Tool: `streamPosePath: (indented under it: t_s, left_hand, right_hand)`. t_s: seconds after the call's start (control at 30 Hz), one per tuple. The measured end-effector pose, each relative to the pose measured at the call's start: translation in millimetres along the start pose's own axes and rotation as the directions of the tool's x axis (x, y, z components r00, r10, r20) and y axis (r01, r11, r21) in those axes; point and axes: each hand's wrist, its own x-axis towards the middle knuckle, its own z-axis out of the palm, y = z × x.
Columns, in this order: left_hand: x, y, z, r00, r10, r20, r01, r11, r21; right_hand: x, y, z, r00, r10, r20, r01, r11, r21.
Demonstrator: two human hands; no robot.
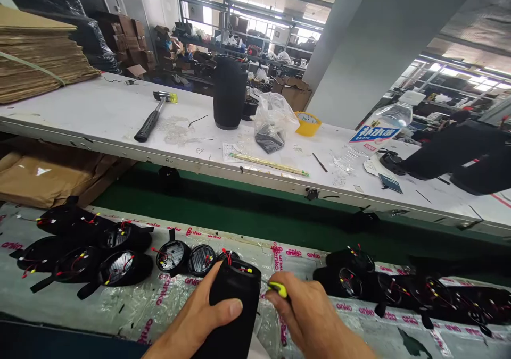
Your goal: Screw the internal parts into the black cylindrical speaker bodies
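A black fabric-covered cylinder (235, 311) stands tilted at the bottom centre, its open top showing red wires and a small yellow connector. My left hand (199, 314) is wrapped round it, thumb across the near side. Just right of its rim, my right hand (305, 306) is closed on a small yellow and black tool (278, 290). The tool's tip points at the cylinder's upper right edge; whether they touch is unclear.
Several similar black cylinders with wires lie on plastic-covered surface (154, 306) at left and right. Behind, a white bench (191, 149) bears a hammer (149, 122), an upright black cylinder (228, 93), a plastic bag (273, 119), yellow tape (307, 124) and a bottle (379, 127).
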Motion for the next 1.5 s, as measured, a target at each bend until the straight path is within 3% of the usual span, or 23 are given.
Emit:
streamPosePath:
  t_s: [0.07, 0.27, 0.47, 0.6, 0.7, 0.8, 1.13, 1.37, 1.43, 1.5]
  left_hand:
    - [1, 0, -0.1, 1.0, 0.013, 0.012, -0.013, 1.0, -0.013]
    - [3, 9, 3.9, 0.992, 0.11, 0.053, -0.116, 0.987, 0.114]
    - [1, 8, 6.4, 0.993, 0.12, -0.023, -0.111, 0.965, 0.237]
    - [0, 11, 8.5, 0.996, 0.091, -0.009, -0.085, 0.956, 0.281]
    - [-1, 13, 10.4, 0.997, 0.075, -0.001, -0.07, 0.94, 0.333]
    - [-3, 16, 13.8, 0.996, 0.048, -0.07, -0.015, 0.909, 0.416]
    - [-11, 20, 24.8, 0.972, 0.086, -0.22, 0.01, 0.914, 0.405]
    - [-11, 17, 23.1, 0.97, 0.071, -0.234, 0.057, 0.866, 0.497]
    - [-12, 21, 24.2, 0.96, 0.098, -0.262, 0.051, 0.86, 0.508]
    - [-10, 22, 22.5, 0.966, 0.104, -0.236, 0.019, 0.882, 0.47]
  right_hand:
    - [-1, 2, -4, 0.997, 0.074, 0.039, -0.074, 0.997, 0.003]
    - [13, -10, -14, 0.983, -0.145, 0.113, 0.161, 0.976, -0.148]
    - [16, -12, -9, 0.975, -0.192, 0.113, 0.212, 0.956, -0.204]
    - [15, -8, -6, 0.967, -0.234, 0.096, 0.249, 0.949, -0.193]
    - [15, -7, -3, 0.969, -0.235, 0.078, 0.246, 0.948, -0.2]
    - [12, -7, 0, 0.973, -0.215, 0.086, 0.229, 0.947, -0.226]
    - [12, -22, -3, 0.956, -0.13, 0.262, 0.226, 0.897, -0.379]
    - [20, -35, -8, 0.927, -0.073, 0.369, 0.239, 0.872, -0.427]
    - [21, -33, -9, 0.915, -0.113, 0.388, 0.274, 0.879, -0.39]
    - [20, -27, -10, 0.932, -0.177, 0.315, 0.276, 0.912, -0.304]
